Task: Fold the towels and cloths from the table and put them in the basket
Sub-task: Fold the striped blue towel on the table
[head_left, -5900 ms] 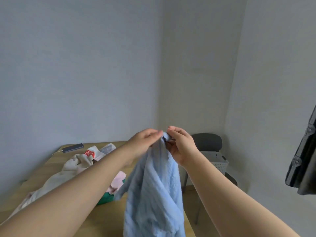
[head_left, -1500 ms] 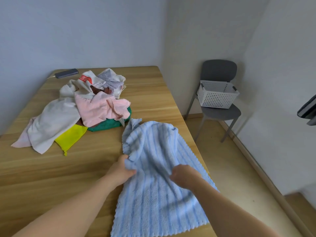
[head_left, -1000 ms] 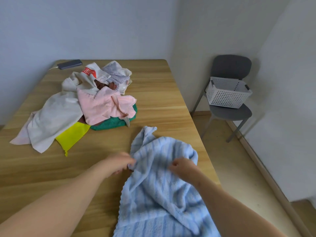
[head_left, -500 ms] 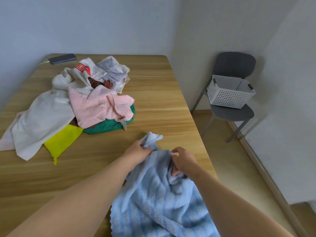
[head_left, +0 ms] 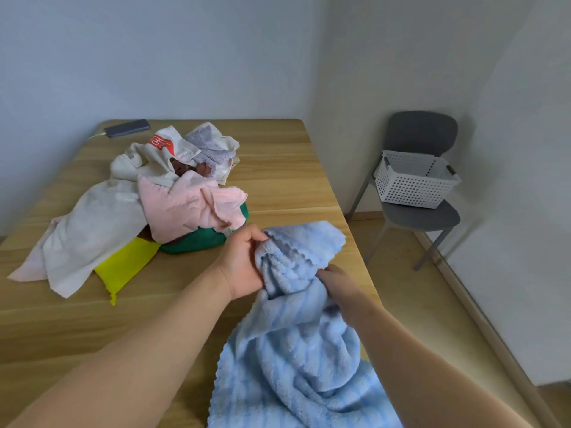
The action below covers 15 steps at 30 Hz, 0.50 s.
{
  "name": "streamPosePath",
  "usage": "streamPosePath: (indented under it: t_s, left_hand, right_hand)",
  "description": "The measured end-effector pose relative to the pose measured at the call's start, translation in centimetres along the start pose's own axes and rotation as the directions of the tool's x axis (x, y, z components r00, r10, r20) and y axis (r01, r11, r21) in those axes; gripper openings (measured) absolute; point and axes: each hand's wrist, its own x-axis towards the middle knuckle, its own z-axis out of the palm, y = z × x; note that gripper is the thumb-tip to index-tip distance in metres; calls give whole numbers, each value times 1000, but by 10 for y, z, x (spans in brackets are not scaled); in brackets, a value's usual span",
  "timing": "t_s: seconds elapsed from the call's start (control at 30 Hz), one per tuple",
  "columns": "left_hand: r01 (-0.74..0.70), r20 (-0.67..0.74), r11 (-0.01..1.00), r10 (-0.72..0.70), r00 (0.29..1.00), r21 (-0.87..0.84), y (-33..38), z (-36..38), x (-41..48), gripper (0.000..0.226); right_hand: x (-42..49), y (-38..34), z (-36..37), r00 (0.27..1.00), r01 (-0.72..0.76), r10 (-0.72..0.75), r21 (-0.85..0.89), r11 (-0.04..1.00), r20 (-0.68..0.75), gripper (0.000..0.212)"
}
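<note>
In the head view, a fluffy light-blue striped towel point(head_left: 296, 350) lies bunched on the light wooden tabletop point(head_left: 278, 168), by its right-hand edge, its lower part spreading towards 6 o'clock and out of the frame. The left hand point(head_left: 244, 261) grips the gathered upper part of the towel from the 9 o'clock side, its fingers point(head_left: 251, 234) curled over the scalloped edge. The right hand point(head_left: 338, 284) holds the same bunch from about 4 o'clock, its fingertips buried in the folds, so the grasp is plain but not the way each finger lies. A flap of the towel stands up above both hands at 12 o'clock. From the hands, at 10 o'clock, sits an unfolded heap: a pink terry cloth point(head_left: 185, 208) on top of a dark green cloth point(head_left: 200, 240), a bright yellow cloth point(head_left: 123, 267) sticking out at the heap's 7 o'clock, a large cream cloth point(head_left: 92, 230) draped to 9 o'clock, and a grey dotted cloth point(head_left: 210, 146) at 12 o'clock. A dark phone point(head_left: 126, 128) lies at the tabletop's far left corner. Well apart, at 2 o'clock from the hands, a white perforated plastic basket point(head_left: 414, 186) rests on the seat of a dark grey chair point(head_left: 421, 131) by the wall.
</note>
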Motion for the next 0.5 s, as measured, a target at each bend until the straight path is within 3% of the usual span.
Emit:
streamPosePath:
  t_s: [0.1,0.17,0.23,0.3,0.37,0.43,0.5]
  left_hand:
    - [-27,-26,999,28,999,37,8,12,-10,36]
    - [-43,-48,996,46,998,74,12,15,-13,29]
    - [-57,-93,991,69,993,123,16,17,-16,26]
    - [-106,-147,978,133,980,178,22,16,-15,23]
    - [-191,-235,905,294,926,380,29,10,-14,13]
    - [-218,-247,700,498,831,680,37,0,-13,9]
    - [-210,-174,483,634,754,850,44,-7,-14,13]
  right_hand:
    - [-11,-6,-1,971,23,-61,161,987,233,48]
    - [-22,-10,0,939,76,-105,101,992,328,33]
    - [-34,-17,2,932,196,-163,-72,978,324,16]
    - [-39,-22,0,962,256,-219,-263,930,163,10]
    - [-37,-25,-9,962,217,-262,-382,898,-71,14]
    - [-36,-28,-20,924,170,-294,-426,889,-245,23]
    - [-36,-35,-30,880,131,-306,-432,892,-364,26]
